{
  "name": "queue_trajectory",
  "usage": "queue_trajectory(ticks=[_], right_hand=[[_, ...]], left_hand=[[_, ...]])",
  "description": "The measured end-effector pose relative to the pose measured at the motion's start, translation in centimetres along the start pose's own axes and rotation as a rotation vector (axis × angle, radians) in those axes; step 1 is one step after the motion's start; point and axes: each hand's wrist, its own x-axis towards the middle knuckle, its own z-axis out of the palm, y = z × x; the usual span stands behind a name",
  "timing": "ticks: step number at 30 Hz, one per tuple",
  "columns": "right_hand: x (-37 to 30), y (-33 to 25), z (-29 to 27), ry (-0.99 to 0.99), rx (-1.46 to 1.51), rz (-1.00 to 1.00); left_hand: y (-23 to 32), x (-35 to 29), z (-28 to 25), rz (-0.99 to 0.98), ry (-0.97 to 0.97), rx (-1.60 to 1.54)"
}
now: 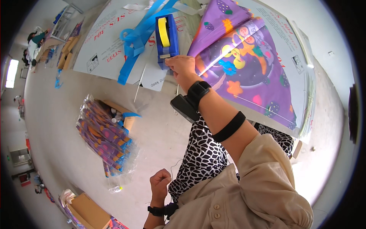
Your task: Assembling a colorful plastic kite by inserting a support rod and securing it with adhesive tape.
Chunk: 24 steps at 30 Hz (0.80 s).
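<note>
My right hand (181,68) reaches to the table with its fingers pinched together at the near end of a blue tape dispenser (173,36). A yellow-cored roll of tape (163,32) sits in the dispenser. Whatever lies between the fingertips is too small to make out. To the right of this hand, a purple printed kite (244,72) with thin rods lies spread out, partly folded over at its upper left. My left hand (160,183) hangs low beside my leg, curled into a fist, apart from the table and with nothing visible in it.
Blue ribbon strips (133,45) lie on the film-covered table (101,47), left of the dispenser. On the floor to the left are a pile of plastic-wrapped purple packs (101,133) and an open cardboard box (89,212). People (34,42) are at the far left.
</note>
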Motion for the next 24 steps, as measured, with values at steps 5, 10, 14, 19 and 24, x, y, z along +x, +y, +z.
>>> queue_trajectory(ticks=[5, 10, 14, 19, 24], right_hand=[[6.9, 6.6, -5.0, -0.029, -0.254, -0.318], [-2.1, 1.1, -1.9, -0.197, 0.120, 0.196], [-4.7, -6.2, -9.4, -0.216, 0.235, 0.130], [-11.6, -12.8, -25.9, -0.103, 0.380, -0.027], [-22.3, -11.8, -39.0, 0.156, 0.515, -0.137]], left_hand=[[-0.4, 0.7, -0.6, -0.014, -0.077, 0.039], [-1.1, -0.9, -3.2, 0.090, 0.006, -0.007], [1.3, 1.3, -3.9, 0.087, -0.124, -0.031], [6.5, 5.3, 0.3, 0.111, -0.363, 0.156], [10.3, 7.8, 7.6, 0.100, -0.613, 0.397]])
